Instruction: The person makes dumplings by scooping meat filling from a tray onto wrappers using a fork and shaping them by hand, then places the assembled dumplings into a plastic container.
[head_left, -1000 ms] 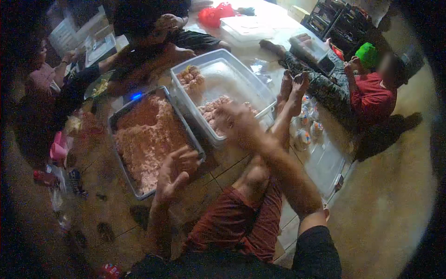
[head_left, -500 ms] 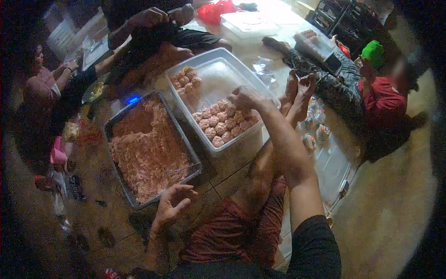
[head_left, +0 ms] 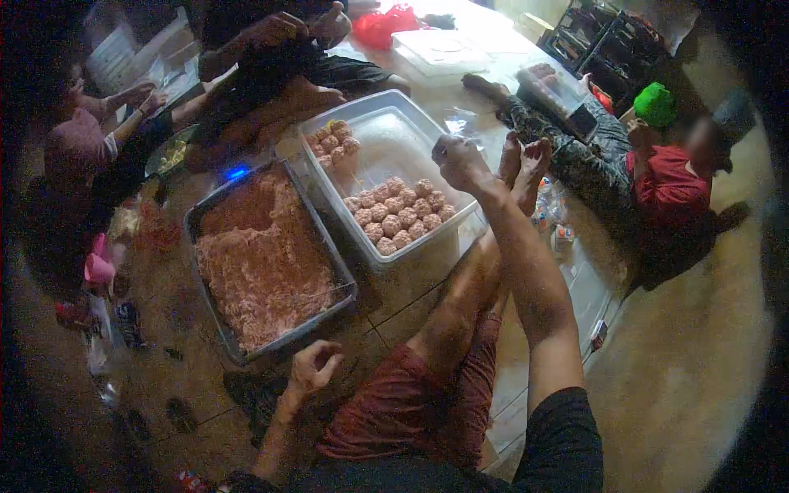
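My right hand (head_left: 462, 163) is raised over the right rim of a clear plastic bin (head_left: 468, 210), fingers curled closed; whatever is inside them, if anything, is hidden. Rows of raw meatballs (head_left: 391, 222) fill the near end of that bin, and a smaller stacked group of meatballs (head_left: 334, 141) sits in its far left corner. My left hand (head_left: 315, 366) hovers above my lap, loosely curled with a gap between thumb and fingers and nothing visible in it. Just beyond it is a dark-rimmed tub (head_left: 353, 296) of ground meat mixture (head_left: 267, 263), scooped lower at its far end.
Another person's hands (head_left: 304, 29) are at the top. A person in a red shirt (head_left: 670, 177) sits at the right, beside a box of meatballs (head_left: 549, 82). At the left, a person (head_left: 78, 148) sits near a bowl (head_left: 171, 156). A pink object (head_left: 100, 259) lies on the floor.
My right hand has moved up and right, from over the meatballs to the bin's right rim. My left hand has dropped slightly, its fingers curling more.
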Available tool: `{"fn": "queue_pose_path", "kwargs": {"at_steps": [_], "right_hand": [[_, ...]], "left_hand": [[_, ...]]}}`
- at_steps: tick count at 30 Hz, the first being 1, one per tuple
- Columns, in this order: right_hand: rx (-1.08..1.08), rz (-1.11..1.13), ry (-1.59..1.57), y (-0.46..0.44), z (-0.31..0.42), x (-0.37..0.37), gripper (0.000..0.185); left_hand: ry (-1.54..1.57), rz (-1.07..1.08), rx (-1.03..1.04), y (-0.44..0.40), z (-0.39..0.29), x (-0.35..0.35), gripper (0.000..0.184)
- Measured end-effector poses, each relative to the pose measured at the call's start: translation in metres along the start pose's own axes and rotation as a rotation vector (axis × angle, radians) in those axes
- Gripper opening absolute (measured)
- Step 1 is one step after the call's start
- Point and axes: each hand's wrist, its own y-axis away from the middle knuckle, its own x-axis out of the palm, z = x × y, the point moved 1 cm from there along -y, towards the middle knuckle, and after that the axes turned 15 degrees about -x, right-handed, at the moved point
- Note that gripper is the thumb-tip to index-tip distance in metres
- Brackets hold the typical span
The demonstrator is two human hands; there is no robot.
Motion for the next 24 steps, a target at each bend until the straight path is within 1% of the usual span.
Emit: {"fn": "queue_pose_path", "kwargs": {"at_steps": [2,3,5,6,7,8,9,10,11,12,14,15,17,19,21,22,23,24], "right_hand": [[0.072,0.031,0.173,-0.001,0.016,0.001,0.019],[0.055,0.037,0.162,0.000,0.033,-0.003,0.019],[-0.070,0.033,-0.017,0.001,0.082,-0.007,0.017],[-0.102,0.051,-0.055,0.003,0.100,0.008,0.017],[-0.264,0.047,-0.116,0.006,0.119,0.022,0.013],[-0.421,0.036,-0.172,0.012,0.138,0.032,0.011],[-0.509,0.041,-0.214,0.019,0.159,0.041,0.008],[-0.591,0.042,-0.248,0.026,0.180,0.050,0.010],[-0.611,0.127,-0.291,0.032,0.190,0.068,0.021],[-0.654,0.064,-0.336,0.039,0.196,0.093,0.020],[-0.530,0.396,-0.049,0.037,0.209,0.133,0.021],[-0.527,0.478,0.046,0.041,0.210,0.155,0.022],[-0.576,0.474,0.137,0.046,0.202,0.195,0.025],[-0.637,0.422,0.187,0.048,0.194,0.223,0.028],[-0.678,0.361,0.187,0.046,0.187,0.229,0.031],[-0.663,0.364,0.155,0.042,0.190,0.218,0.032],[-0.545,0.469,0.065,0.034,0.212,0.177,0.032],[-0.547,0.471,0.063,0.029,0.222,0.154,0.032]], "left_hand": [[-0.237,-0.047,0.150,0.008,0.017,0.003,0.026],[-0.237,-0.050,0.112,0.010,0.041,0.013,0.028],[-0.292,0.057,-0.049,0.009,0.152,0.057,0.033],[-0.326,0.109,-0.127,0.009,0.179,0.071,0.035],[-0.305,0.103,-0.120,0.010,0.205,0.079,0.037],[-0.272,0.087,-0.078,0.010,0.197,0.080,0.038],[-0.236,0.071,-0.034,0.010,0.177,0.073,0.039],[-0.203,0.061,0.003,0.013,0.157,0.064,0.040],[-0.176,0.056,0.039,0.015,0.140,0.056,0.041],[-0.154,0.055,0.072,0.016,0.132,0.050,0.042],[-0.111,0.051,0.115,0.021,0.113,0.042,0.045],[-0.094,0.046,0.133,0.023,0.108,0.039,0.046],[-0.062,0.029,0.166,0.028,0.102,0.035,0.048],[-0.048,-0.029,0.220,0.036,0.090,0.031,0.051],[-0.113,-0.158,0.313,0.044,0.080,0.025,0.053],[-0.223,-0.261,0.363,0.048,0.070,0.022,0.055],[-0.410,-0.380,0.357,0.055,0.055,0.016,0.052],[-0.410,-0.380,0.354,0.055,0.044,0.012,0.052]]}}
